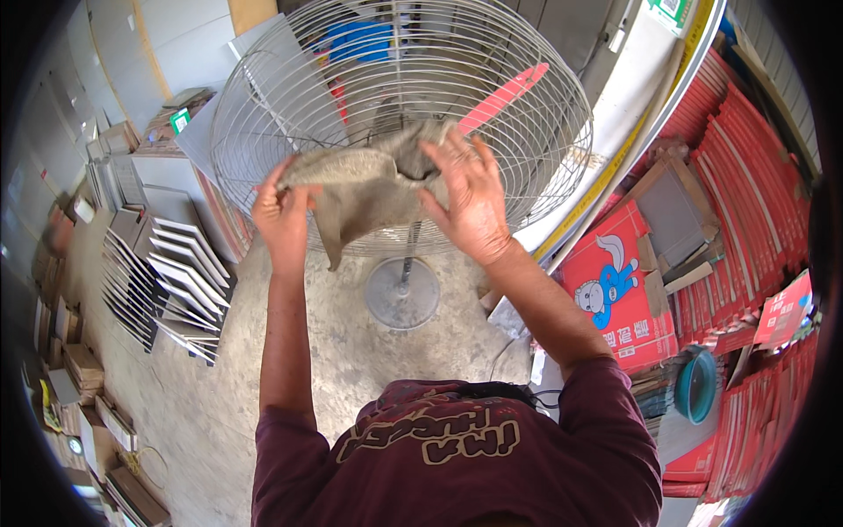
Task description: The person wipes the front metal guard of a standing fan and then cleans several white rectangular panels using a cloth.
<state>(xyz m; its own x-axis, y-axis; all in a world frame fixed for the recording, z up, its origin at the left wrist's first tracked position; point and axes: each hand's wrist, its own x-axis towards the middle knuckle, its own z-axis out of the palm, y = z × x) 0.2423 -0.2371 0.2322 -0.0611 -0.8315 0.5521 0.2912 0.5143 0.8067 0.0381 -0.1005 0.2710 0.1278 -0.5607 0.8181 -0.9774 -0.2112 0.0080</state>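
Note:
A greyish-brown cloth (373,206) stretches in front of the wire guard (237,114) of a large standing fan. My left hand (283,204) pinches the cloth's left end between thumb and fingers, and one corner hangs loose. On the other side, my right hand (474,195) has its fingers spread against the cloth's right part, where a dark fold or opening shows. A red fan blade (505,97) shows through the wires. Below the cloth, the fan's pole runs down to a round grey base (403,294) on the floor.
Thin white and dark panels (184,272) stand in a rack on the left, with boxes and boards (83,369) beyond. Stacked red cartons (746,202) fill the right, near a teal basin (695,386). A yellow-edged white frame (615,167) runs beside the fan.

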